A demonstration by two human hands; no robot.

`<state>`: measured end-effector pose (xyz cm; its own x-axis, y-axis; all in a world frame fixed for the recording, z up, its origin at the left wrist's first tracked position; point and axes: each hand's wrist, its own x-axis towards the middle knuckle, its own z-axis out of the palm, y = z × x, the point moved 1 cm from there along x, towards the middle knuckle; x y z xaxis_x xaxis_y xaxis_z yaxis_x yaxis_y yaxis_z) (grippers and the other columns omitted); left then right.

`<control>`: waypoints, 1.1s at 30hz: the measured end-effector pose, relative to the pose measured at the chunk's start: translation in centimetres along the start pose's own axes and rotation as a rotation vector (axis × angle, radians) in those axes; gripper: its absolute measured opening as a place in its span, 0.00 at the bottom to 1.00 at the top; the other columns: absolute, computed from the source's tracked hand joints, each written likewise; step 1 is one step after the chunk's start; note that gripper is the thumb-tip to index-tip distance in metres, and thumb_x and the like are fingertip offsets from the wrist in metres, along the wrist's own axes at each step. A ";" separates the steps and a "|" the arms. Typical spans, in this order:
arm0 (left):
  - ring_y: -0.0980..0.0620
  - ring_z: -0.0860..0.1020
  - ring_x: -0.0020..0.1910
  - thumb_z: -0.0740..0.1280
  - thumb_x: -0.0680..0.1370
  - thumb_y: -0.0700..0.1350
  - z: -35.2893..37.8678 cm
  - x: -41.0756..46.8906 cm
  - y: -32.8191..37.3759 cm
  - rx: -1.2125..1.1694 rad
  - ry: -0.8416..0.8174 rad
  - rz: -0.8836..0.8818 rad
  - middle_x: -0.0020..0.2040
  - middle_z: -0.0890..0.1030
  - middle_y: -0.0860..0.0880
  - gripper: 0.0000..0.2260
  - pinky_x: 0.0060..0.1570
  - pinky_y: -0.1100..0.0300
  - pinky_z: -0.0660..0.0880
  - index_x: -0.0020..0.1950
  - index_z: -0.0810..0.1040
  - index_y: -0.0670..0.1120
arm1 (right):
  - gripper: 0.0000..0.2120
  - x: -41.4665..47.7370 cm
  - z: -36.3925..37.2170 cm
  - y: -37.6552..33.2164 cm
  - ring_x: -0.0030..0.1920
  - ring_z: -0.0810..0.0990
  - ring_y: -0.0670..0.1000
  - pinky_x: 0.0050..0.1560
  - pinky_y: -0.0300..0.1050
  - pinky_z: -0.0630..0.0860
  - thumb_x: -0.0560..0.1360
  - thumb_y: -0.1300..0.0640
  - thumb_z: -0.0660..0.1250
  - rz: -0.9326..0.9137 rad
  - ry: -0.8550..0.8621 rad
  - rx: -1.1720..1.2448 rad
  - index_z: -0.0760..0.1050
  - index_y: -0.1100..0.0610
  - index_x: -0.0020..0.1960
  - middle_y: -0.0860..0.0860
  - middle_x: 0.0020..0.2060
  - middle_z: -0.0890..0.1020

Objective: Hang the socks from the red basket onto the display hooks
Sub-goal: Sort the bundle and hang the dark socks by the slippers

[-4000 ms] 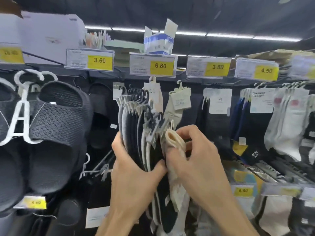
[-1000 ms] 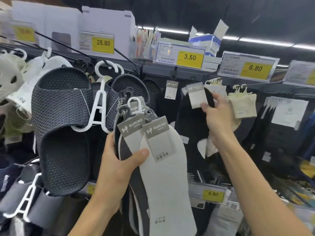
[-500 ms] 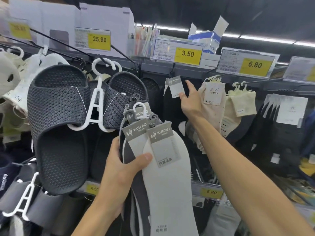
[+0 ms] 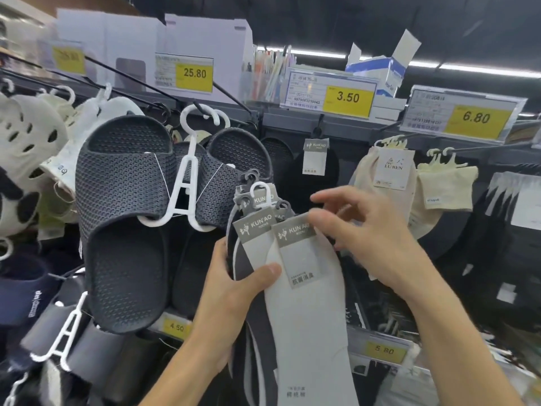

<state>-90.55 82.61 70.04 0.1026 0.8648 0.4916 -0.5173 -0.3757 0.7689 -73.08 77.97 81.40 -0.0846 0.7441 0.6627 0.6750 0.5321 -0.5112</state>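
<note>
Right hand (image 4: 371, 238) has returned from the hook (image 4: 320, 122), one black sock (image 4: 317, 162) now hung, fingers loosely open reaching the sock bundle (image 4: 295, 259) clamped under the left hand (image 4: 234, 285) thumb.

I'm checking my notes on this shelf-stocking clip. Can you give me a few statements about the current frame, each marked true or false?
1. The left hand grips a bundle of KUN'AO sock packs. True.
2. The right hand is hanging a pack on the hook. False: it is at the top of the held bundle, fingers by the front label.
3. The price tag above the hanging black KUN'AO pack reads 25.80. False: it reads 3.50.
4. Dark slippers hang on a white hanger left of the bundle. True.
</note>
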 end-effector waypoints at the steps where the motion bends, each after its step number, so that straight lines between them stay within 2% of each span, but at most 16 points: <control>1: 0.47 0.86 0.50 0.79 0.60 0.51 0.1 0.1 -0.3 0.011 -0.004 0.005 0.52 0.86 0.47 0.25 0.42 0.60 0.81 0.56 0.78 0.55 | 0.15 -1.2 0.0 -0.4 0.43 0.81 0.43 0.41 0.32 0.78 0.66 0.37 0.73 0.008 -0.092 -0.034 0.79 0.35 0.52 0.38 0.45 0.82; 4: 0.47 0.85 0.52 0.80 0.61 0.52 0.8 0.1 -0.7 0.004 -0.026 0.001 0.55 0.86 0.47 0.27 0.44 0.61 0.81 0.58 0.77 0.55 | 0.17 -3.0 0.0 -0.4 0.46 0.81 0.38 0.39 0.29 0.77 0.67 0.49 0.78 0.047 -0.177 0.018 0.77 0.34 0.52 0.34 0.46 0.82; 7: 0.48 0.82 0.61 0.75 0.69 0.62 1.2 -0.6 -0.7 -0.073 -0.138 -0.010 0.62 0.83 0.47 0.28 0.51 0.57 0.80 0.66 0.75 0.54 | 0.15 -3.3 -0.7 0.1 0.46 0.80 0.39 0.41 0.31 0.78 0.68 0.53 0.77 0.046 -0.076 0.048 0.79 0.38 0.49 0.35 0.44 0.82; 9: 0.48 0.79 0.65 0.69 0.74 0.63 1.5 -0.3 -0.2 -0.084 -0.200 -0.031 0.64 0.81 0.45 0.27 0.54 0.60 0.79 0.69 0.73 0.50 | 0.16 -3.3 -1.3 0.5 0.47 0.81 0.41 0.43 0.35 0.81 0.69 0.54 0.77 0.067 -0.020 0.069 0.78 0.37 0.50 0.38 0.45 0.82; 10: 0.49 0.79 0.65 0.67 0.78 0.59 1.0 -0.4 0.0 -0.077 -0.251 -0.015 0.61 0.82 0.42 0.24 0.53 0.66 0.78 0.68 0.73 0.45 | 0.16 -3.4 -1.5 0.6 0.48 0.81 0.42 0.44 0.39 0.82 0.69 0.54 0.77 0.075 -0.004 0.076 0.78 0.36 0.51 0.39 0.46 0.82; 11: 0.52 0.81 0.62 0.64 0.82 0.51 0.2 -0.5 -0.1 -0.123 -0.333 0.042 0.54 0.82 0.39 0.17 0.46 0.75 0.76 0.63 0.74 0.38 | 0.17 -3.5 -1.7 0.7 0.49 0.82 0.44 0.46 0.43 0.83 0.70 0.54 0.77 0.076 0.004 0.088 0.78 0.36 0.51 0.40 0.46 0.83; 12: 0.59 0.83 0.53 0.60 0.85 0.41 0.0 -0.6 0.1 -0.179 -0.294 0.049 0.44 0.80 0.39 0.09 0.36 0.79 0.73 0.53 0.74 0.35 | 0.17 -3.7 -1.7 0.7 0.49 0.82 0.46 0.47 0.47 0.83 0.70 0.55 0.77 0.074 0.009 0.107 0.78 0.37 0.51 0.42 0.47 0.83; 13: 0.65 0.83 0.40 0.56 0.84 0.34 0.4 -0.9 0.7 -0.129 -0.262 0.054 0.39 0.76 0.41 0.11 0.29 0.78 0.70 0.45 0.74 0.37 | 0.16 -3.8 -1.7 0.6 0.49 0.82 0.47 0.48 0.50 0.83 0.70 0.54 0.77 0.072 0.011 0.124 0.78 0.37 0.52 0.43 0.47 0.83; 14: 0.66 0.82 0.33 0.56 0.84 0.33 0.7 -0.8 0.6 -0.055 -0.252 0.060 0.37 0.76 0.40 0.12 0.28 0.76 0.72 0.43 0.73 0.37 | 0.16 -3.9 -1.6 0.5 0.49 0.82 0.47 0.48 0.51 0.83 0.69 0.53 0.77 0.069 0.011 0.131 0.78 0.37 0.52 0.43 0.47 0.83; 15: 0.63 0.83 0.34 0.60 0.84 0.40 1.0 -0.5 -0.1 -0.043 -0.272 0.099 0.40 0.78 0.37 0.09 0.34 0.73 0.76 0.47 0.73 0.36 | 0.17 -4.1 -1.5 0.4 0.49 0.82 0.48 0.48 0.51 0.83 0.69 0.51 0.77 0.064 0.011 0.130 0.78 0.37 0.53 0.43 0.47 0.83; 17: 0.51 0.85 0.50 0.71 0.74 0.60 2.6 -0.5 -0.3 -0.115 -0.160 -0.044 0.53 0.84 0.39 0.24 0.48 0.58 0.82 0.61 0.75 0.43 | 0.18 -4.2 -1.1 0.4 0.49 0.81 0.48 0.47 0.51 0.83 0.68 0.52 0.77 0.057 0.027 0.128 0.79 0.36 0.54 0.43 0.48 0.82; 18: 0.48 0.84 0.52 0.74 0.69 0.63 3.2 -0.4 -0.5 -0.147 -0.113 -0.075 0.55 0.84 0.42 0.29 0.49 0.54 0.82 0.62 0.76 0.47 | 0.19 -4.3 -1.0 0.4 0.49 0.81 0.47 0.47 0.51 0.83 0.68 0.53 0.77 0.052 0.041 0.130 0.79 0.36 0.55 0.43 0.48 0.82; 22: 0.49 0.86 0.49 0.74 0.67 0.61 3.9 -0.2 -0.7 -0.172 -0.011 -0.090 0.52 0.86 0.46 0.21 0.42 0.59 0.81 0.57 0.80 0.55 | 0.22 -4.5 -0.4 -0.1 0.50 0.79 0.44 0.47 0.43 0.81 0.68 0.53 0.78 -0.010 0.060 0.123 0.79 0.35 0.57 0.40 0.50 0.80; 25: 0.50 0.86 0.47 0.76 0.65 0.61 3.9 -0.1 -0.6 -0.186 -0.008 -0.069 0.51 0.86 0.47 0.21 0.40 0.60 0.81 0.55 0.80 0.57 | 0.23 -4.3 -0.4 0.0 0.51 0.80 0.43 0.48 0.39 0.81 0.66 0.51 0.78 0.023 0.040 0.148 0.78 0.33 0.57 0.39 0.50 0.81; 29: 0.48 0.86 0.50 0.79 0.63 0.63 3.4 -0.1 -0.1 -0.171 0.012 0.009 0.53 0.86 0.45 0.26 0.42 0.59 0.81 0.57 0.79 0.56 | 0.19 -3.7 -1.4 0.6 0.47 0.85 0.51 0.44 0.51 0.85 0.64 0.51 0.82 0.110 0.007 0.320 0.81 0.42 0.53 0.48 0.47 0.86; 33: 0.49 0.86 0.47 0.78 0.62 0.66 1.9 -0.1 0.5 -0.104 0.105 0.125 0.51 0.86 0.46 0.26 0.40 0.60 0.81 0.55 0.79 0.58 | 0.18 -2.0 -3.0 1.2 0.47 0.86 0.55 0.43 0.49 0.84 0.63 0.54 0.76 0.109 0.122 0.496 0.81 0.50 0.52 0.51 0.49 0.86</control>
<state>-89.20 81.69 71.21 -0.0542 0.8457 0.5310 -0.6058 -0.4506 0.6557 -69.87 75.93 81.15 0.0725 0.7688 0.6354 0.2446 0.6039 -0.7586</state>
